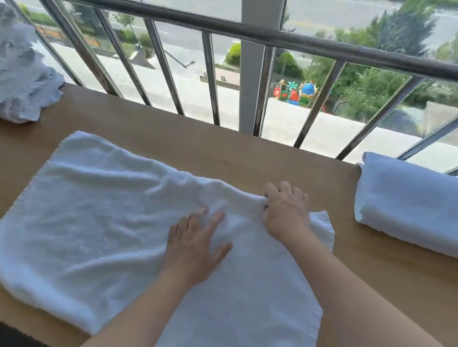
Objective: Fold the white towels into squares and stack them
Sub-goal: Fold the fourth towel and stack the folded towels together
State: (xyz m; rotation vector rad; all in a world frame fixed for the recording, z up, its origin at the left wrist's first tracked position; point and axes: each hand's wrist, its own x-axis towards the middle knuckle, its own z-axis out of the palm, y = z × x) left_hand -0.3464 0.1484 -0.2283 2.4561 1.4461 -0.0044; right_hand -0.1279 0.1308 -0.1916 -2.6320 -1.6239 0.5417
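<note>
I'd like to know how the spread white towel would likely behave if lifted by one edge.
Probably floppy: the towel wrinkles and bunches where the right hand pinches it, so it would likely sag. It seems light, lying thin. Pushed, its fuzzy surface may wrinkle on the table rather than slide.

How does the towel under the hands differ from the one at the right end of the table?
The spread towel lies flat and wrinkled mid-table; the folded towel is a compact smooth bundle at the right edge. The left hand presses the spread towel and the right hand grips its far edge; nothing touches the folded towel. Both are white and lie on the wooden table.
</note>
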